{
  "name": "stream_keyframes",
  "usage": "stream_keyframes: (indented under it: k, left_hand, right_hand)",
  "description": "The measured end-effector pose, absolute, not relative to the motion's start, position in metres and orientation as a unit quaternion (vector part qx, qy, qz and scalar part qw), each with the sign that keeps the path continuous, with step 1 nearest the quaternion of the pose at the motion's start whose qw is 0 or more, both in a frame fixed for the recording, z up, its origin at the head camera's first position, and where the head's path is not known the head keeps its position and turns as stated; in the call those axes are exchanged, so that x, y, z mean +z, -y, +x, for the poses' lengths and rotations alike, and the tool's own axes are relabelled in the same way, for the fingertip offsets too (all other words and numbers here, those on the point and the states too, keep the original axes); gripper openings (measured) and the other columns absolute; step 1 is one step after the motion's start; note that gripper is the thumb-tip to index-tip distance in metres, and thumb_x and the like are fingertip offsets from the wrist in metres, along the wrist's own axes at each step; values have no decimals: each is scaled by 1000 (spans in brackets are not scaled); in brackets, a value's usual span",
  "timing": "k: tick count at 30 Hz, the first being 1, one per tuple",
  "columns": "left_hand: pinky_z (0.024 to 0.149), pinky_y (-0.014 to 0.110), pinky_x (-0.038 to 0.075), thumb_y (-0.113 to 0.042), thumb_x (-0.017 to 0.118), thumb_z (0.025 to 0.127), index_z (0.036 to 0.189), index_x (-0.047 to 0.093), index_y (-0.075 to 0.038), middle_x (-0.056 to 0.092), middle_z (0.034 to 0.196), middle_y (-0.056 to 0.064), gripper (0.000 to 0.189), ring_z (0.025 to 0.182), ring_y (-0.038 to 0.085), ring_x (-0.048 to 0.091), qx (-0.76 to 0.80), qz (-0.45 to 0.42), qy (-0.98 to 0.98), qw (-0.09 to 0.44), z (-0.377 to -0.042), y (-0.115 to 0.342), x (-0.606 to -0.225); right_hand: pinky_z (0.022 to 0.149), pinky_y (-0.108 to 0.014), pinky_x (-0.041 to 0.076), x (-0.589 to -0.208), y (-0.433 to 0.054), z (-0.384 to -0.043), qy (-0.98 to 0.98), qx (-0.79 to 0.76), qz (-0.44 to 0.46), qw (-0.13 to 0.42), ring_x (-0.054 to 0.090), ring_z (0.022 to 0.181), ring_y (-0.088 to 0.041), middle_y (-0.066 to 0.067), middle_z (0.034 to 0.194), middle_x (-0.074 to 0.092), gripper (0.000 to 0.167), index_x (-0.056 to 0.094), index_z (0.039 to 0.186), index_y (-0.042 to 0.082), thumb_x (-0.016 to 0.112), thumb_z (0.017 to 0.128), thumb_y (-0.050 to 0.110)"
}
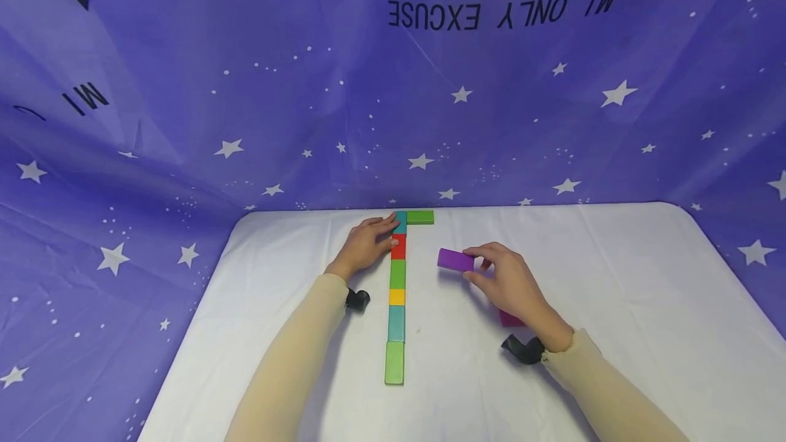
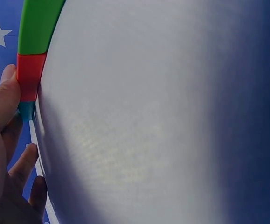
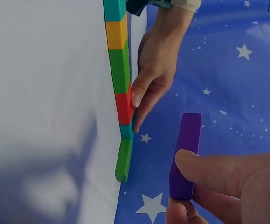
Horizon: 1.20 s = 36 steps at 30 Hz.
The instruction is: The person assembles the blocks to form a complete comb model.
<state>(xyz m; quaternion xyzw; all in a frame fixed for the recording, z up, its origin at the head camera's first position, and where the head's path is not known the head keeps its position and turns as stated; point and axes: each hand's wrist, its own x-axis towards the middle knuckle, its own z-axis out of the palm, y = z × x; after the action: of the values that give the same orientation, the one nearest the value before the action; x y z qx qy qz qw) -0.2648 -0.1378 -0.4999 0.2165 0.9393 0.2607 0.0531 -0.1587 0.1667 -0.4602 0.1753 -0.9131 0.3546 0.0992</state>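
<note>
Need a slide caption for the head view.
Right hand pinches a purple block while the left hand touches the far end of a row of colored blocks on a white table.

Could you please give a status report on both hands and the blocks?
Right hand holding purple block. Left hand touching block row, far end. Nothing visible between purple block and block row.

Bright head view, dimmer wrist views
Soft shadows lie on the surface (image 1: 467,380) beside both sleeves (image 1: 297,353); the left wrist view blurs toward its right side and bows the surface's edge.
</note>
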Motion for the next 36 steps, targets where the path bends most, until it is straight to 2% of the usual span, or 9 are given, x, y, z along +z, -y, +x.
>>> stream_keyframes:
  k: [4, 12, 23, 29, 36]
  left_hand:
    - [118, 54, 24, -35, 61, 101, 150, 49, -19, 37, 160, -8, 53, 147, 26, 33, 258, 215, -940, 55, -266, 138, -500]
    - [117, 55, 25, -36, 61, 101, 150, 49, -19, 37, 160, -6, 54, 147, 27, 33, 258, 218, -940, 53, -266, 136, -500]
    - [117, 53, 26, -36, 62, 100, 150, 50, -19, 37, 160, -8, 54, 147, 25, 33, 252, 213, -942, 56, -267, 137, -500]
    - [118, 52, 25, -37, 61, 101, 151, 49, -19, 36, 160, -7, 54, 147, 25, 33, 251, 213, -942, 62, -266, 136, -498]
    - [118, 52, 25, -36, 62, 100, 150, 50, -19, 38, 159, -7, 54, 146, 25, 35, 255, 211, -942, 59, -266, 136, -497]
  right_hand:
    - [69, -34, 48, -459, -163, -170, 914, 361, 166, 81, 64, 78, -17, -9, 107, 72, 34, 75, 115, 8, 83, 82, 12]
    - [64, -32, 44, -456, -150, -190, 912, 385, 135, 34, 60, 78, -18, -10, 104, 70, 34, 75, 116, 9, 82, 83, 14]
    - [69, -33, 45, -466, -142, -218, 909, 383, 166, 21, 60, 82, -20, -9, 106, 69, 35, 75, 118, 8, 80, 84, 13]
    - [68, -33, 45, -474, -139, -232, 906, 386, 176, 8, 58, 79, -18, -9, 103, 69, 35, 74, 119, 7, 80, 84, 13]
    - [73, -34, 46, -483, -134, -248, 910, 374, 177, -3, 58, 80, -18, -8, 100, 68, 37, 74, 120, 7, 80, 84, 11]
